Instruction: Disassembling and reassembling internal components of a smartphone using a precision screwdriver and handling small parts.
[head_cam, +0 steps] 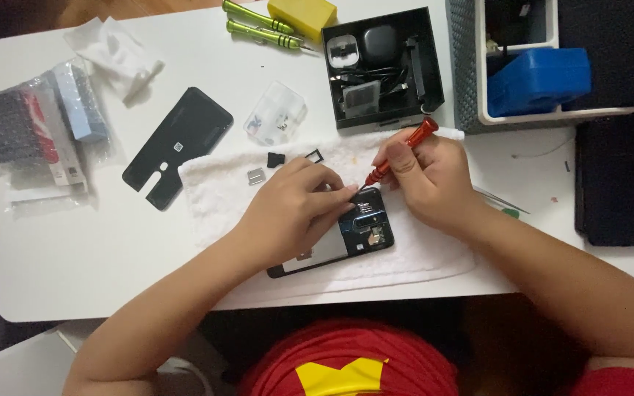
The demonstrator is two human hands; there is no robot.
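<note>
Head view: left hand presses flat, steadying opened phone on white towel, tabletop centre. Right hand pinches red screwdriver, tip at phone's 12 o'clock edge. Unscrewing step, likely; next needs steady tip seating.

The left hand covered most of the opened phone, so only its end toward three o'clock showed. The red screwdriver had its tip lost behind the fingers. Parts in the small clear case at eleven o'clock were too tiny to tell. At one o'clock the grey basket ran off the top edge, and the tabletop was cut off at three o'clock.
</note>
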